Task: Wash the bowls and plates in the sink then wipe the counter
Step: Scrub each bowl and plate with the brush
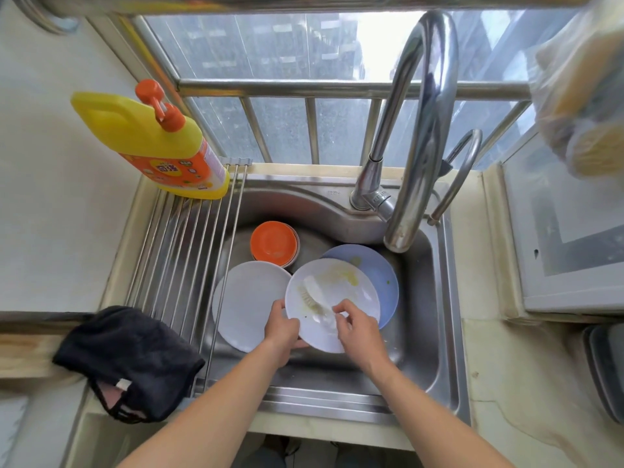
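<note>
Over the steel sink [425, 332], my left hand [282, 327] grips the near-left rim of a white plate [351, 298] smeared with yellowish food. My right hand [354, 324] holds the handle of a white dish brush [312, 293], whose bristles lie on the plate's face. Under it lies a light blue plate [381, 275] with food spots. Another white plate [246, 302] lies to the left in the basin. Stacked orange bowls [273, 244] sit at the back of the basin.
A roll-up steel drying rack [182, 251] covers the sink's left side, with a yellow detergent bottle [152, 143] at its far end. A black cloth [131, 359] lies on the left counter. The tall faucet [422, 130] arches over the basin's right.
</note>
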